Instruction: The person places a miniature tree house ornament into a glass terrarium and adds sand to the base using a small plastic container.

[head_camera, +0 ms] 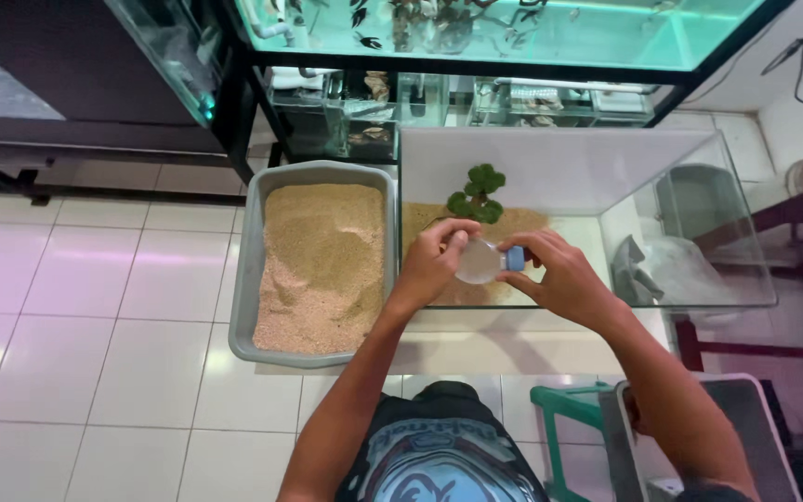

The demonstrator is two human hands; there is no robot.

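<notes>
The person holds a small clear bottle over the near edge of a glass tank, the left hand clamped in a grip around its body and the right hand pinching its blue cap. The cap seems to sit on the neck, though the fingers hide the join, so nothing looks poured yet. Inside the tank a patch of sand already lies with a green plant set in it, while the grey tray alongside is well filled with sand.
</notes>
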